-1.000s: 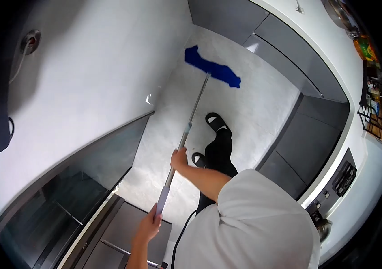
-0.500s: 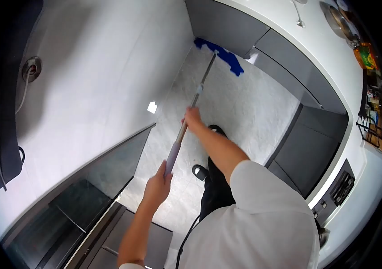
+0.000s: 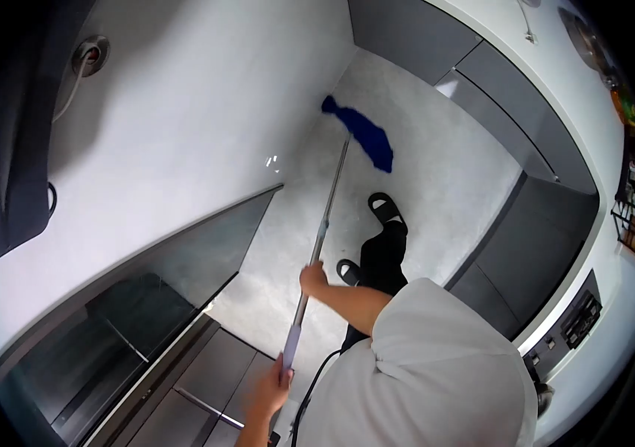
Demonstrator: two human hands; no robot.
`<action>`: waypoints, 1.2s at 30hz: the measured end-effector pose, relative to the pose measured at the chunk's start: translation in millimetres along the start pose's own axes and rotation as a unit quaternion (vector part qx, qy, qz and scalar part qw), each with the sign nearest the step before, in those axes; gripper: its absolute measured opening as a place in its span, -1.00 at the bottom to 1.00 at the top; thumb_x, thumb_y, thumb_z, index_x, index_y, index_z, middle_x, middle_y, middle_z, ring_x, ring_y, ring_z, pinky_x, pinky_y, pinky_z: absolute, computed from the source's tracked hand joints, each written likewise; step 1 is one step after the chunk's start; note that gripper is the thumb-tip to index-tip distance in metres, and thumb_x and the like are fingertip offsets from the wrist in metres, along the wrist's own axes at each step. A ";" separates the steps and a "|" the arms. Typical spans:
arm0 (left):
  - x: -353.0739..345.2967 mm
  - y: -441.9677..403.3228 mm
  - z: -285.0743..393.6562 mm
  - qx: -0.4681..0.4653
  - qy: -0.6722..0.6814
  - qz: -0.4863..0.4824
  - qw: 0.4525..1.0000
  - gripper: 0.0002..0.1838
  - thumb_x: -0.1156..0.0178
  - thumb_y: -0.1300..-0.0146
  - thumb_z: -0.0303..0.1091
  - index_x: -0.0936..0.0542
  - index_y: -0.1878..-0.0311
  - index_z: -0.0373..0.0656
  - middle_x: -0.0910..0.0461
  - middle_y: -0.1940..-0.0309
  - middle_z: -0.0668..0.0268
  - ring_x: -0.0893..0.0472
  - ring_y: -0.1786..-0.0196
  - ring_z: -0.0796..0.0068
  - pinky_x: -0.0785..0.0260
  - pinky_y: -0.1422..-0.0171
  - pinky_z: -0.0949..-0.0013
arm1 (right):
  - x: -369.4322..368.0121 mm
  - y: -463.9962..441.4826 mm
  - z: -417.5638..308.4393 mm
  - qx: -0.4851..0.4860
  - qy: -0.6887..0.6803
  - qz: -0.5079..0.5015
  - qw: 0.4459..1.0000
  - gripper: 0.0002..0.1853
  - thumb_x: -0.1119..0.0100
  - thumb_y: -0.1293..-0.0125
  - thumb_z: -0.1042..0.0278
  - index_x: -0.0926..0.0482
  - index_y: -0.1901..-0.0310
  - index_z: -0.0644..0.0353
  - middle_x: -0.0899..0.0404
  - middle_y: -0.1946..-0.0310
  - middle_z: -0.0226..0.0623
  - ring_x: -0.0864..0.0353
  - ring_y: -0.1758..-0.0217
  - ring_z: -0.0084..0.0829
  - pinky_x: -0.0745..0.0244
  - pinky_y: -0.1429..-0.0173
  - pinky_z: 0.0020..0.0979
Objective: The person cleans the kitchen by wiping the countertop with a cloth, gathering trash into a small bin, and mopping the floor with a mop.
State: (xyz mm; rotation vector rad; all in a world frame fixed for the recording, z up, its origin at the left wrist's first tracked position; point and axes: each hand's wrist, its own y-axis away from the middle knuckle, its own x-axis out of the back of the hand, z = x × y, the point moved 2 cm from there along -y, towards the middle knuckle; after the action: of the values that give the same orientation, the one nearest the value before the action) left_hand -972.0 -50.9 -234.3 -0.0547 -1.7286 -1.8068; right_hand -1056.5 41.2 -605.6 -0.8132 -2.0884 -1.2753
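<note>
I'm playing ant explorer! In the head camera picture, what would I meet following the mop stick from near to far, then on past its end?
Left hand, right hand, blue mop pad, grey cabinet front.

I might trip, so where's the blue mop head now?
In the head view, the blue mop head is on the floor, upper centre, left end near the white wall.
</note>
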 end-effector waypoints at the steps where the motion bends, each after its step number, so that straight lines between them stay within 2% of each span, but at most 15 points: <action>1: -15.7 26.2 -40.5 0.036 0.042 -0.010 0.998 -0.37 -0.11 -0.51 -0.12 -0.29 -0.56 -0.08 -0.66 0.39 0.09 -0.67 0.38 0.17 -0.50 0.25 0.15 | -8.4 19.1 -26.6 0.042 0.012 -0.041 0.998 -0.85 -0.24 -0.19 0.27 -0.76 0.29 0.06 -0.74 0.31 -0.29 -0.73 0.24 -0.20 -0.40 0.14 -0.01; 5: -7.3 97.0 -57.5 0.086 0.180 -0.031 0.980 -0.37 -0.17 -0.49 -0.18 -0.30 -0.55 -0.10 -0.60 0.42 0.28 -0.60 0.44 0.46 -0.49 0.34 0.31 | -13.2 72.6 -92.6 0.091 -0.165 -0.171 0.967 -0.76 -0.27 -0.21 0.30 -0.66 0.20 0.31 -0.72 0.35 -0.16 -0.75 0.39 -0.12 -0.51 0.26 0.00; 8: 6.7 114.7 -51.8 0.089 0.218 -0.036 0.971 -0.40 -0.18 -0.52 -0.22 -0.32 -0.55 -0.11 -0.60 0.26 0.40 -0.60 0.33 0.62 -0.49 0.33 0.49 | -2.5 89.0 -90.4 -0.077 -0.478 -0.133 0.865 -0.64 -0.09 -0.38 0.29 -0.39 0.01 0.47 -0.67 0.38 0.03 -0.73 0.50 -0.02 -0.58 0.49 0.01; 12: 39.5 83.1 23.0 0.128 0.155 -0.079 0.976 -0.35 -0.18 -0.48 -0.18 -0.28 -0.57 -0.10 -0.52 0.50 0.39 -0.47 0.56 0.66 -0.40 0.52 0.42 | 31.3 63.3 -35.0 -0.027 -0.333 -0.028 0.942 -0.58 -0.22 -0.25 0.15 -0.45 0.08 0.37 -0.67 0.31 0.06 -0.71 0.36 0.02 -0.57 0.27 0.04; 14: 30.7 21.3 20.8 -0.039 0.106 -0.038 0.993 -0.36 -0.17 -0.50 -0.17 -0.29 -0.56 -0.10 -0.53 0.50 0.39 -0.46 0.57 0.65 -0.39 0.51 0.41 | 52.2 27.1 33.0 -0.024 -0.174 0.013 0.984 -0.65 -0.27 -0.19 0.16 -0.62 0.18 0.32 -0.69 0.25 0.01 -0.70 0.20 0.04 -0.57 0.05 0.03; 16: 37.0 -25.6 91.3 0.002 0.085 -0.058 0.995 -0.37 -0.16 -0.50 -0.16 -0.30 -0.56 -0.09 -0.52 0.50 0.37 -0.45 0.58 0.64 -0.38 0.50 0.40 | 55.8 -14.7 112.4 -0.135 -0.180 0.063 0.972 -0.72 -0.09 -0.32 0.32 -0.69 0.24 0.38 -0.69 0.22 0.04 -0.69 0.03 0.12 -0.60 -0.11 0.00; 18: 20.1 -93.4 130.0 -0.152 0.064 -0.044 0.985 -0.38 -0.14 -0.52 -0.21 -0.28 -0.57 -0.09 -0.50 0.51 0.37 -0.44 0.57 0.63 -0.36 0.52 0.40 | 55.0 -63.3 208.1 -0.144 -0.080 0.063 0.984 -0.85 -0.34 -0.13 0.41 -0.77 0.30 0.28 -0.73 0.21 0.04 -0.73 0.00 -0.04 -0.58 -0.10 -0.02; 20: 5.6 -121.2 186.6 -0.111 0.149 -0.127 0.974 -0.38 -0.09 -0.54 -0.24 -0.23 -0.60 -0.08 -0.46 0.52 0.39 -0.44 0.58 0.59 -0.36 0.53 0.39 | 103.5 -43.7 282.7 -0.298 -0.361 0.032 0.883 -0.80 -0.20 -0.32 0.38 -0.72 0.19 0.32 -0.74 0.21 -0.02 -0.76 0.08 -0.14 -0.65 -0.02 -0.15; 22: -19.3 -131.3 195.6 -0.106 0.148 -0.138 0.973 -0.38 -0.07 -0.55 -0.24 -0.20 -0.61 -0.07 -0.44 0.52 0.39 -0.44 0.59 0.57 -0.36 0.54 0.38 | 160.4 13.8 297.2 -0.470 -0.612 0.058 0.634 -0.75 -0.06 -0.51 0.35 -0.66 0.08 0.37 -0.75 0.20 -0.08 -0.79 0.16 -0.24 -0.72 0.06 -0.28; 25: -45.0 -130.8 117.4 -0.114 0.134 -0.124 0.977 -0.38 -0.04 -0.56 -0.23 -0.18 -0.61 -0.07 -0.45 0.52 0.39 -0.44 0.61 0.56 -0.37 0.55 0.37 | 21.8 -43.3 280.7 -0.406 -0.579 -0.103 0.700 -0.69 0.03 -0.54 0.34 -0.62 0.05 0.44 -0.73 0.22 -0.05 -0.79 0.18 -0.20 -0.72 0.16 -0.19; 27: -61.5 -118.8 18.4 -0.100 0.119 -0.122 0.980 -0.37 -0.04 -0.55 -0.23 -0.18 -0.61 -0.08 -0.47 0.52 0.38 -0.45 0.61 0.56 -0.38 0.53 0.38 | -78.9 -59.8 187.2 -0.218 -0.192 -0.042 0.956 -0.78 -0.15 -0.36 0.31 -0.75 0.17 0.19 -0.74 0.24 -0.18 -0.72 0.13 -0.14 -0.54 0.11 -0.04; 28: -70.8 -107.4 -38.4 -0.118 0.103 -0.105 0.982 -0.37 -0.04 -0.55 -0.22 -0.19 -0.61 -0.08 -0.46 0.53 0.41 -0.45 0.60 0.59 -0.39 0.52 0.40 | -106.7 -54.3 126.9 -0.102 0.027 -0.001 0.994 -0.82 -0.24 -0.28 0.29 -0.82 0.23 0.06 -0.75 0.25 -0.25 -0.69 0.11 -0.10 -0.44 0.09 0.04; 30: -71.2 -60.9 -126.5 -0.108 0.080 -0.098 0.986 -0.37 -0.03 -0.57 -0.23 -0.16 -0.63 -0.02 -0.43 0.55 0.46 -0.41 0.58 0.68 -0.34 0.54 0.45 | -66.6 33.7 15.5 -0.045 -0.015 -0.101 0.994 -0.71 -0.44 -0.11 0.16 -0.81 0.17 0.11 -0.77 0.19 -0.16 -0.70 0.05 -0.06 -0.43 -0.02 0.09; 34: -63.9 52.4 -261.4 -0.068 0.070 -0.102 0.990 -0.41 -0.08 -0.57 -0.16 -0.25 -0.59 0.03 -0.57 0.32 0.35 -0.55 0.39 0.56 -0.44 0.32 0.41 | -127.9 91.9 -162.0 0.076 0.013 -0.216 0.973 -0.77 -0.35 -0.25 0.09 -0.82 0.18 -0.03 -0.80 0.16 -0.27 -0.76 0.03 -0.22 -0.36 -0.23 0.31; 36: -61.8 96.2 -313.4 -0.116 0.008 -0.048 0.992 -0.46 -0.13 -0.55 -0.13 -0.34 -0.50 -0.05 -0.67 0.15 0.21 -0.66 0.21 0.41 -0.52 0.11 0.31 | -132.6 122.9 -210.0 0.114 -0.106 -0.231 0.960 -0.88 -0.34 -0.25 0.20 -0.82 0.31 -0.05 -0.78 0.36 -0.43 -0.72 0.34 -0.34 -0.36 -0.06 0.14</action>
State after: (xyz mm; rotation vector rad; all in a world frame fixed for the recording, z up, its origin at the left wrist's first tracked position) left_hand -757.9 -306.3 -219.8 -0.0542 -1.5257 -2.0672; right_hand -848.0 -132.0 -548.2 -0.3827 -2.6488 -1.1751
